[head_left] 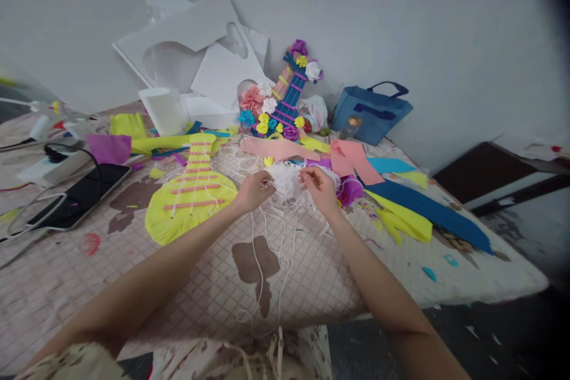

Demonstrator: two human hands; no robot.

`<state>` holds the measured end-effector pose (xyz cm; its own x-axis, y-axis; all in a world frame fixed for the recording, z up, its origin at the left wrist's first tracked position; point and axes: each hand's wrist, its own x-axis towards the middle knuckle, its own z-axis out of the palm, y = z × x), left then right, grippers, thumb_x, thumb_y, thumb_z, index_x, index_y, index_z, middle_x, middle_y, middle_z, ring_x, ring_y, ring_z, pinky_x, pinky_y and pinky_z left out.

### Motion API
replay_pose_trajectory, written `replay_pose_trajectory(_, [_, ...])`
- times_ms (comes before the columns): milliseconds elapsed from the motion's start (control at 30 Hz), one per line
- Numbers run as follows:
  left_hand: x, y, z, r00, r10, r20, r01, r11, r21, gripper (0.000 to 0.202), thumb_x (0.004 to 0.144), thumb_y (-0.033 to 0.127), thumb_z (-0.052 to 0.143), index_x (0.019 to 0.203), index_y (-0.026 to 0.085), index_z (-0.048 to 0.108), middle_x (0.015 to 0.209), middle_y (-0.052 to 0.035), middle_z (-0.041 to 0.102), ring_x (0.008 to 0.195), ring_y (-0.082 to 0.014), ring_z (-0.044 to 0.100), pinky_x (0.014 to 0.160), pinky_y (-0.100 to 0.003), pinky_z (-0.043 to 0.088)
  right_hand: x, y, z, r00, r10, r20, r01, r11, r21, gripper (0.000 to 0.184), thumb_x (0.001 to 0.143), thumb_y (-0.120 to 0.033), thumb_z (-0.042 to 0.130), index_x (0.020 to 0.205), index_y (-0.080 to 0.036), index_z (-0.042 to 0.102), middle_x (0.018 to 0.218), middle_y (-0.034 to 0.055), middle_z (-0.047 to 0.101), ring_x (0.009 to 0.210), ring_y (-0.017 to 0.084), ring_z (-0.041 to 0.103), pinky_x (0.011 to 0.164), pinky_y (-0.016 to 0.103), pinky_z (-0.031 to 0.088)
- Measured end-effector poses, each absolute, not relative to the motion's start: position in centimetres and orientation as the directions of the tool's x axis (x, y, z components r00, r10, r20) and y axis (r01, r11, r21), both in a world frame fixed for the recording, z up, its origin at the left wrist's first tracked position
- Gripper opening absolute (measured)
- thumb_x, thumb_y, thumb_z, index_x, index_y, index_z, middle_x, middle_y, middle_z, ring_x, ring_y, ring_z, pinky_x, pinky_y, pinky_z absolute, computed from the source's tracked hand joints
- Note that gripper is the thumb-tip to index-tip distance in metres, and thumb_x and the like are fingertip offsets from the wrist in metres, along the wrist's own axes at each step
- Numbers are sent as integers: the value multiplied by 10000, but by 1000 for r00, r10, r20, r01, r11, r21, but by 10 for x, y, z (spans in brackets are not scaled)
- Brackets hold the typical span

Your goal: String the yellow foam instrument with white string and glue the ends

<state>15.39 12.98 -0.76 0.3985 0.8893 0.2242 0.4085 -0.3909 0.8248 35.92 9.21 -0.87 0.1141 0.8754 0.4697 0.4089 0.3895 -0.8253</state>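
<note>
A loose tangle of white string (287, 185) lies on the table between my hands, with long strands trailing toward the near edge. My left hand (256, 191) is at its left side, fingers curled and pinched on the string. On the right side, my right hand (319, 189) has thumb and forefinger closed on strands of the same tangle. To the left lies a yellow paper guitar shape (189, 214) with pink strips across it and white strings running along its length.
Crepe paper strips lie to the right, including a dark blue strip (427, 208) and a pink strip (351, 161). A decorated guitar (289, 95), a blue bag (371, 113) and white foam board cutouts (191, 27) stand along the wall. A phone (80, 196) and power strip (53, 167) are left.
</note>
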Motion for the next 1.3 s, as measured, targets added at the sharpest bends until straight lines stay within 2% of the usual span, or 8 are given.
replay_pose_trajectory(200, [100, 122, 6, 390, 919, 60, 227, -159, 961, 213, 758, 332, 541, 860, 145, 534, 655, -34, 616, 577, -147, 587, 554, -258, 439, 351, 96, 0, 57, 856, 514, 516, 415, -749, 178, 850, -307, 503, 905, -189, 625, 871, 47, 657, 777, 157, 611, 663, 278, 489])
replay_pose_trajectory(433, [83, 118, 10, 356, 920, -163, -68, 199, 978, 248, 677, 343, 702, 694, 124, 589, 611, -12, 565, 523, -97, 516, 520, -220, 373, 315, 116, 5, -388, 768, 509, 647, 620, -442, 258, 793, -188, 585, 1049, -192, 620, 1071, 78, 645, 1057, 231, 537, 940, 399, 401])
replay_pose_trajectory(533, [82, 119, 11, 340, 924, -175, -96, 220, 971, 243, 677, 344, 693, 689, 126, 587, 571, 3, 532, 487, -88, 487, 487, -215, 343, 306, 120, 5, -425, 765, 484, 674, 624, -395, 206, 792, -158, 580, 988, -168, 645, 973, 83, 668, 967, 228, 563, 901, 385, 417])
replay_pose_trajectory(667, [76, 121, 9, 309, 935, -177, -115, 221, 968, 258, 682, 325, 687, 603, 131, 537, 512, 25, 468, 436, -59, 416, 442, -199, 276, 315, 116, 9, -294, 788, 540, 656, 578, -486, 149, 832, -178, 524, 845, -172, 673, 862, 65, 674, 841, 193, 607, 798, 328, 461])
replay_pose_trajectory(900, [68, 120, 6, 257, 954, -153, -99, 183, 978, 254, 699, 338, 693, 668, 132, 548, 590, 1, 547, 486, -70, 473, 467, -198, 319, 341, 111, 10, -12, 847, 531, 520, 459, -720, 232, 837, -339, 533, 887, -169, 682, 848, 58, 677, 737, 167, 611, 670, 291, 491])
replay_pose_trajectory(1100, [63, 119, 7, 206, 969, -137, -40, 149, 988, 257, 718, 374, 677, 748, 153, 550, 671, -10, 598, 545, -90, 524, 500, -195, 367, 357, 109, 29, 127, 878, 462, 370, 390, -843, 314, 792, -480, 590, 840, -180, 668, 718, 14, 599, 520, 97, 465, 497, 251, 433])
replay_pose_trajectory(1233, [59, 115, 13, 252, 968, -16, 173, -29, 985, 311, 786, 454, 596, 911, 170, 582, 869, -62, 662, 687, -132, 574, 502, -196, 390, 374, 106, 41, 110, 896, 430, 213, 401, -891, 376, 836, -554, 502, 898, -213, 648, 544, -37, 408, 463, 93, 375, 476, 249, 389])
replay_pose_trajectory(1300, [58, 114, 15, 328, 944, 33, 249, -120, 961, 350, 794, 458, 587, 989, 167, 582, 957, -87, 668, 781, -155, 594, 557, -212, 435, 383, 103, 47, 126, 899, 420, 141, 403, -904, 399, 844, -575, 464, 941, -227, 634, 576, -29, 450, 421, 76, 298, 444, 246, 348])
